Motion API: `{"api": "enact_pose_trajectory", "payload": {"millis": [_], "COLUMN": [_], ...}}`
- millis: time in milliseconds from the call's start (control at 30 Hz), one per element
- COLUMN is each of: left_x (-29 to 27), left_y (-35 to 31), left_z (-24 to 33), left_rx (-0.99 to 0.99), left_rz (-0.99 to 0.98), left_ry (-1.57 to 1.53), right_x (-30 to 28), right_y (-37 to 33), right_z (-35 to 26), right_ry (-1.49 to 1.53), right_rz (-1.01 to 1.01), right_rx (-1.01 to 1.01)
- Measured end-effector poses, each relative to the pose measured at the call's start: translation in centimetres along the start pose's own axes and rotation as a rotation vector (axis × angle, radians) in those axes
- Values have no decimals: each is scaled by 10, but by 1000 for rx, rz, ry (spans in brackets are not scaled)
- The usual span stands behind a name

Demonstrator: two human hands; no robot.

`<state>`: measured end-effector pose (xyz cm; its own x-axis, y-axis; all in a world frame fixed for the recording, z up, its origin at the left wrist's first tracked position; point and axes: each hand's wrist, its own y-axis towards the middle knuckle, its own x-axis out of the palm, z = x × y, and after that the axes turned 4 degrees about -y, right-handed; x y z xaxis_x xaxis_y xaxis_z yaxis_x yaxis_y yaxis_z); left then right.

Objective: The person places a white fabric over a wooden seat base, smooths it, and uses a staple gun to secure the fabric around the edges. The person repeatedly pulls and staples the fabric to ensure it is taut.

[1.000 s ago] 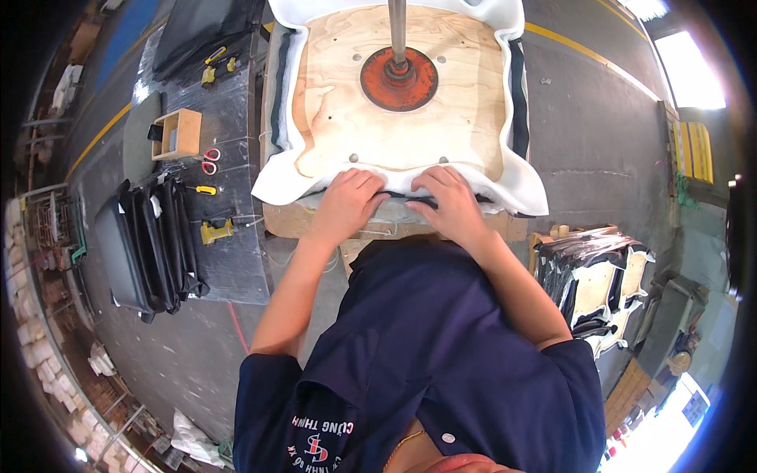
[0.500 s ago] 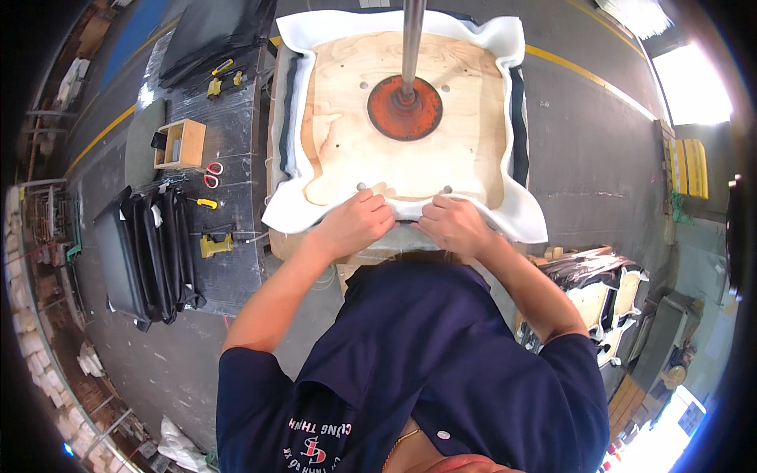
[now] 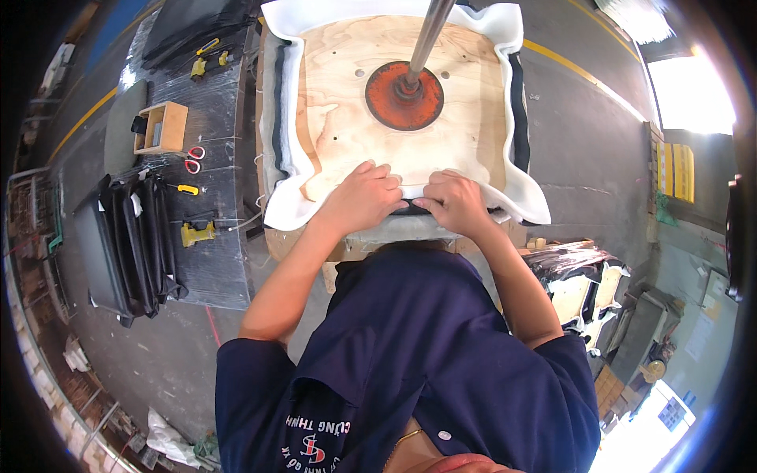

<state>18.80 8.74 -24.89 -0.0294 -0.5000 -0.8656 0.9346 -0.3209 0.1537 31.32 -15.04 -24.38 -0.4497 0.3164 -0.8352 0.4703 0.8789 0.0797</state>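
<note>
A plywood seat panel [image 3: 394,154] lies face up, ringed by white padding [image 3: 288,206] that curls up past its edges. Dark cover fabric [image 3: 519,118] shows outside the padding. At the near edge, my left hand [image 3: 365,197] is closed on the padding and cover, thumb toward the middle. Close to its right, my right hand [image 3: 453,203] grips the same edge, fingers over onto the wood. A strip of black cover shows between my thumbs. A round orange-red press plate [image 3: 386,110] on a metal rod [image 3: 430,41] rests on the panel.
On the plastic-wrapped table at left are an open wooden box [image 3: 169,130], red-handled scissors [image 3: 194,160], a yellow-handled screwdriver [image 3: 188,190], a yellow tool [image 3: 197,232] and folded black covers [image 3: 130,244]. Stacked padded panels [image 3: 572,296] stand at lower right.
My hands have pulled the near padding and cover up and inward over the panel's edge, showing more black between them. The whole view has shifted slightly.
</note>
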Motion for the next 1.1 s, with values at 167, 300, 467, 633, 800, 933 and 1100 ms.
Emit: {"api": "enact_pose_trajectory", "payload": {"millis": [167, 300, 467, 633, 800, 933, 1100], "left_x": [1, -24, -14, -2, -18, -25, -27], "left_y": [-10, -26, -14, -10, -18, -6, 15], "left_z": [16, 34, 23, 10, 18, 8, -13], "left_rx": [26, -10, 64, 210, 339, 185, -3], "left_rz": [102, -22, -105, -240, -251, -257, -334], "left_ry": [121, 202, 189, 257, 428, 221, -14], "right_x": [-10, -32, -42, -34, -36, -29, -37], "right_y": [-24, -51, -32, -16, -14, -3, 21], "right_z": [-17, -11, 8, 42, 40, 44, 45], "right_ry": [-164, -277, -370, -346, -316, -269, -92], "right_rz": [55, 26, -165, -289, -267, -200, -334], "right_rx": [6, -44, -245, -598, -711, -628, -352]}}
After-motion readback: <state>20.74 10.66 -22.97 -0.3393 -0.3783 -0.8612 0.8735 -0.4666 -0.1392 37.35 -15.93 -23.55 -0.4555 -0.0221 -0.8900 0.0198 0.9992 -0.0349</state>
